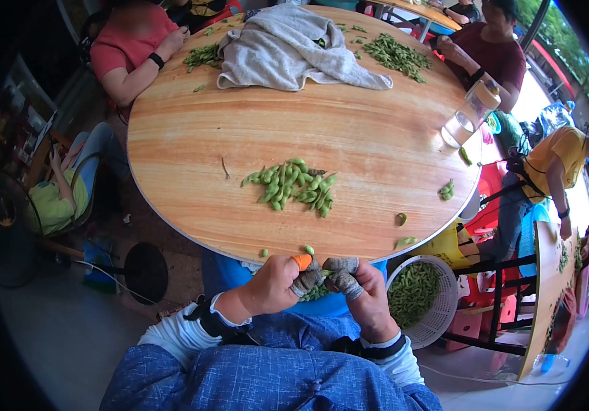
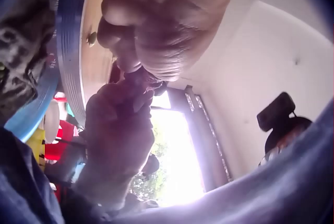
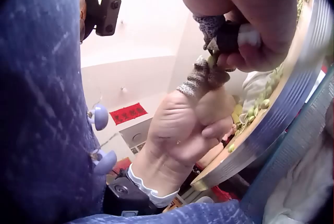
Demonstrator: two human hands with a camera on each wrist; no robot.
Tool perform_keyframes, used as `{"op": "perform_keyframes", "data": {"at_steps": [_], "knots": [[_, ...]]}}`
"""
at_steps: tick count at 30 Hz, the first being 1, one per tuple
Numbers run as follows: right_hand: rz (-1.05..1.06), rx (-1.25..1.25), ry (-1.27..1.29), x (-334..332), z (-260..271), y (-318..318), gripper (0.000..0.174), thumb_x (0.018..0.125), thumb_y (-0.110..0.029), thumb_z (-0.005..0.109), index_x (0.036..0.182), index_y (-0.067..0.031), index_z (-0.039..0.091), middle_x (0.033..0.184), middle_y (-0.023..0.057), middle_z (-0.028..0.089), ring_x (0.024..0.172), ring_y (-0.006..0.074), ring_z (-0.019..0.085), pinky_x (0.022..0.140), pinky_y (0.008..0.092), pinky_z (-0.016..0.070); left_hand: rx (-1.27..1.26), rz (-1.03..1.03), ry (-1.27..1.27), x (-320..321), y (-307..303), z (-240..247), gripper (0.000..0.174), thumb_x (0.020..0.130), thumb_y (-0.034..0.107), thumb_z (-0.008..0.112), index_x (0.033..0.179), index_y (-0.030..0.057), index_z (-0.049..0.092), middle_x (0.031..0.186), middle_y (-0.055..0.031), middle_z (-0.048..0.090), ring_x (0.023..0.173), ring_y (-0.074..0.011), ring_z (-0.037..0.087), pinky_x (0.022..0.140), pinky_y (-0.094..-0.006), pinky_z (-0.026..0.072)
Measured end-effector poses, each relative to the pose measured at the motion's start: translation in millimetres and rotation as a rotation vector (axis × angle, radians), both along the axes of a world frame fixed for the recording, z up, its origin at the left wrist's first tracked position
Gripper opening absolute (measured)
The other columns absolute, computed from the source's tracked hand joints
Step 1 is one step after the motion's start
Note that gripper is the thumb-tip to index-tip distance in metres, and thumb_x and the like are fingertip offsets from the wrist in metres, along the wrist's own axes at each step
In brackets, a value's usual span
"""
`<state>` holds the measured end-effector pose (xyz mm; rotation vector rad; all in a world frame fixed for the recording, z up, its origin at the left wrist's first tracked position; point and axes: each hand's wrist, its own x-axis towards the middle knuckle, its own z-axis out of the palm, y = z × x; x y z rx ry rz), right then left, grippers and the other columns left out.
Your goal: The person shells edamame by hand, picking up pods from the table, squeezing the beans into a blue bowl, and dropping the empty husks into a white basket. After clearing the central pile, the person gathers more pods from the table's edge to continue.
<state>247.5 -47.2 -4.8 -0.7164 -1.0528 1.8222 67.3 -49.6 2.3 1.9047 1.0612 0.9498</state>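
My left hand (image 1: 270,284) and right hand (image 1: 374,305) meet fingertip to fingertip just off the table's near edge. Between them they pinch a green soybean pod (image 3: 211,59), mostly covered by fingers. Grey fabric covers wrap fingertips on both hands, and an orange one (image 1: 303,261) sits on a left finger. Directly below is a blue basin (image 1: 228,272) with green pods or beans in it, partly hidden by the hands. A small pile of soybean pods (image 1: 287,183) lies on the round wooden table (image 1: 240,137) ahead, with a loose bean (image 1: 308,249) at the edge.
To the right stands a white basket (image 1: 447,301) full of pods. A glass bottle (image 1: 460,123) is near the table's right rim. A grey towel (image 1: 277,51) lies at the far side between more pods (image 1: 398,56). Several people sit or stand around.
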Motion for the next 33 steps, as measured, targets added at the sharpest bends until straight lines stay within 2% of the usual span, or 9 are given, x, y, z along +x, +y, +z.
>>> {"op": "perform_keyframes", "data": {"at_steps": [3,6,12,15,18,21,25,31,33], "knots": [[-0.014,0.036,-0.032,-1,-4,0,0.023,0.081,-0.012,0.057,0.099,0.002,0.055,0.09,0.004,0.059,0.081,0.0106,0.054,0.073,0.0245,0.0432,-0.228,-0.094,-0.227,0,2,-3,0.004,0.076,0.003,0.054,0.079,0.0007,0.052,0.06,-0.0053,0.05,0.054,-0.0161,0.05,0.051,-0.0271,0.039],[-0.022,0.006,-0.021,-3,-6,2,0.027,0.079,-0.019,0.059,0.096,0.0023,0.056,0.084,0.0053,0.06,0.074,0.0116,0.055,0.068,0.0242,0.0439,-0.679,-0.175,-0.516,-2,1,-8,0.016,0.083,0.02,0.055,0.078,0.0048,0.052,0.058,0.0028,0.044,0.048,-0.0055,0.04,0.043,-0.0199,0.0301],[0.063,-0.171,0.139,1,-18,6,0.026,0.077,-0.018,0.061,0.094,0.0016,0.057,0.083,0.0053,0.06,0.071,0.0122,0.055,0.066,0.0237,0.043,-0.995,-0.301,-0.746,-2,5,-13,0.02,0.083,0.025,0.055,0.077,0.0059,0.053,0.056,0.0054,0.042,0.045,-0.0039,0.036,0.04,-0.0187,0.0269],[0.044,-0.227,0.182,0,-18,7,0.026,0.076,-0.017,0.061,0.094,0.0014,0.057,0.08,0.0047,0.059,0.068,0.0117,0.054,0.062,0.023,0.0413,-0.53,-0.078,-0.38,4,6,1,0.02,0.082,0.024,0.057,0.078,0.0036,0.055,0.054,0.0018,0.045,0.044,-0.0071,0.043,0.04,-0.0206,0.0324],[-0.037,-0.162,0.087,-3,-16,8,0.025,0.077,-0.016,0.06,0.094,0.002,0.057,0.077,0.0042,0.059,0.064,0.0107,0.052,0.058,0.0226,0.0397,0.243,0.229,0.127,7,1,12,0.017,0.074,0.015,0.062,0.08,0.0003,0.056,0.06,-0.006,0.05,0.051,-0.0144,0.052,0.045,-0.0254,0.0404],[-0.09,-0.116,-0.024,-6,-9,10,0.023,0.078,-0.015,0.059,0.093,0.0026,0.057,0.075,0.0039,0.058,0.063,0.0103,0.051,0.057,0.0225,0.039,0.441,0.086,0.392,3,-4,20,0.014,0.063,0.005,0.057,0.075,-0.0017,0.055,0.073,-0.0158,0.055,0.065,-0.0271,0.055,0.056,-0.0313,0.0465],[-0.112,-0.099,-0.03,-8,-9,8,0.022,0.079,-0.013,0.058,0.094,0.0027,0.057,0.076,0.0038,0.059,0.063,0.0104,0.052,0.058,0.0225,0.0401,0.488,0.017,0.428,1,-2,17,0.024,0.057,0.005,0.056,0.079,-0.0032,0.055,0.076,-0.0155,0.054,0.066,-0.0262,0.054,0.056,-0.0333,0.0467],[-0.108,-0.052,0.021,-8,-11,5,0.023,0.078,-0.014,0.06,0.094,0.0016,0.057,0.08,0.005,0.06,0.066,0.0112,0.054,0.06,0.023,0.0419,-0.02,0.032,-0.062,5,4,-2,0.017,0.072,0.002,0.061,0.088,-0.0013,0.056,0.081,-0.0104,0.059,0.076,-0.0206,0.058,0.067,-0.027,0.0457],[-0.045,-0.075,0.092,-7,-11,6,0.021,0.079,-0.013,0.058,0.094,0.0015,0.057,0.081,0.0044,0.06,0.069,0.0108,0.054,0.062,0.0231,0.0425,-0.033,0.022,-0.157,4,5,-3,0.015,0.074,0.003,0.061,0.088,-0.0012,0.057,0.081,-0.0084,0.059,0.075,-0.0176,0.058,0.068,-0.0257,0.0445]]}}
